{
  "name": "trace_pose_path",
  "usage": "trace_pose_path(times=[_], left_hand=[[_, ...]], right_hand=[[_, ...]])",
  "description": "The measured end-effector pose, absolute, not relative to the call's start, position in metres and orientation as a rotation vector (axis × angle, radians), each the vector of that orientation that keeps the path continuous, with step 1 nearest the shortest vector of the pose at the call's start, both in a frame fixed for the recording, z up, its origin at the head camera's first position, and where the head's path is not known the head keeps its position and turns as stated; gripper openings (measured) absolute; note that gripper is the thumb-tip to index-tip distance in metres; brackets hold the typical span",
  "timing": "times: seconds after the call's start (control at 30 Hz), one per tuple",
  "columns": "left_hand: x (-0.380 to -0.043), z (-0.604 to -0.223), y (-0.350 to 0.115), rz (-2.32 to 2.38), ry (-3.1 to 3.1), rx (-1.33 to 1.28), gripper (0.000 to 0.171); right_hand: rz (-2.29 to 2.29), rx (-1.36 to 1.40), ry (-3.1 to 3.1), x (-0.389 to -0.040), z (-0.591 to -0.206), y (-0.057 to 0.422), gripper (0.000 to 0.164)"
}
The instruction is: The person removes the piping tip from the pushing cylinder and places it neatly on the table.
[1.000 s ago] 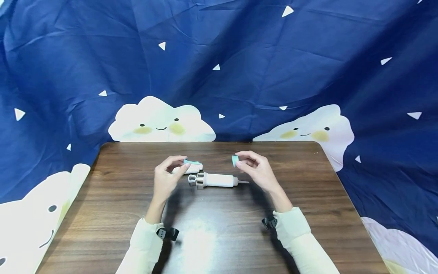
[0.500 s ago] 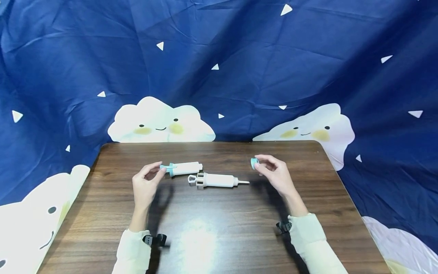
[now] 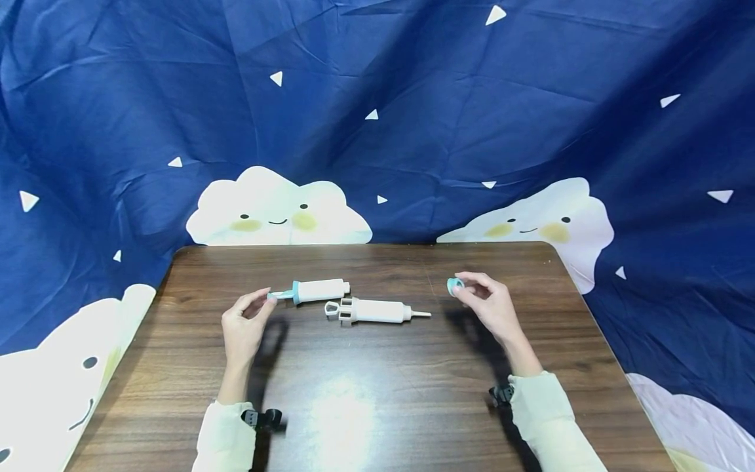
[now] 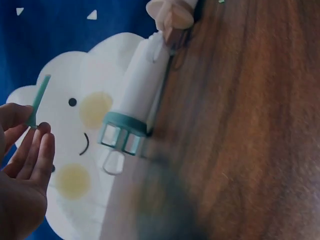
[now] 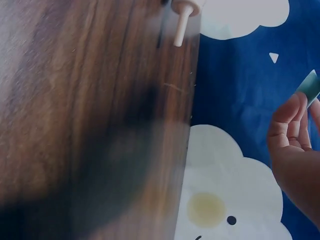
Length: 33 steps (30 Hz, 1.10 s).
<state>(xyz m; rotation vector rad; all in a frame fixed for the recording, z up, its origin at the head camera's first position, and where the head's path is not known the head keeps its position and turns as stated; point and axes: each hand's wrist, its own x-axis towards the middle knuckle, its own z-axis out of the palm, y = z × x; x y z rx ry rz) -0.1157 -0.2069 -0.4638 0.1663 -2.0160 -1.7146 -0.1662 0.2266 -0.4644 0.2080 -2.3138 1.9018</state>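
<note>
My left hand (image 3: 243, 331) pinches a slim teal tapered tube (image 4: 40, 100) with a flared base, between thumb and index finger. In the left wrist view the tube points up, apart from the syringe. My right hand (image 3: 489, 308) pinches a small round teal cap (image 3: 455, 286) by its edge; the right wrist view shows only part of it. Between the hands lies a toy syringe with a white barrel (image 3: 321, 290) and teal collar. In front of it, a second toy syringe (image 3: 377, 311), white and beige with a thin nozzle, points right.
Both syringes lie on a brown wood-grain table (image 3: 413, 393) with rounded far corners. Behind it hangs a blue cloth (image 3: 377, 151) printed with clouds and triangles. A bright light reflection shows on the tabletop's front middle.
The hands have moved apart: the left has gone left with the teal tube, uncovering the teal-collared syringe, and the right has gone right with the teal cap. Both syringes stay in place.
</note>
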Motion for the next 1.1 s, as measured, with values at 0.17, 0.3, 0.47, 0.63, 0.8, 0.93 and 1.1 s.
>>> trace_pose_path(times=[0.17,0.3,0.47,0.63,0.8,0.93,1.1], left_hand=[[-0.116,-0.473,-0.211,-1.708,-2.024,0.204,0.022],[-0.116,-0.481,-0.212,-1.668,-2.051,0.225,0.022],[-0.118,-0.489,-0.212,-1.640,-2.079,0.269,0.021],[-0.120,-0.502,-0.217,-1.654,-2.108,0.348,0.019],[-0.128,-0.535,-0.230,-1.656,-2.120,0.389,0.021],[-0.130,-0.552,-0.239,-1.613,-2.149,0.442,0.020],[-0.128,-0.559,-0.245,-1.539,-2.202,0.501,0.020]], right_hand=[[1.860,0.172,-2.354,-0.163,-0.463,0.231,0.035],[1.834,0.128,-2.389,-0.167,-0.477,0.240,0.037],[1.824,0.042,-2.442,-0.168,-0.484,0.246,0.041],[1.869,-0.048,-2.422,-0.168,-0.492,0.247,0.041],[1.941,-0.112,-2.381,-0.168,-0.500,0.252,0.038],[1.960,-0.154,-2.410,-0.170,-0.505,0.258,0.042],[1.913,-0.212,-2.478,-0.171,-0.507,0.263,0.046]])
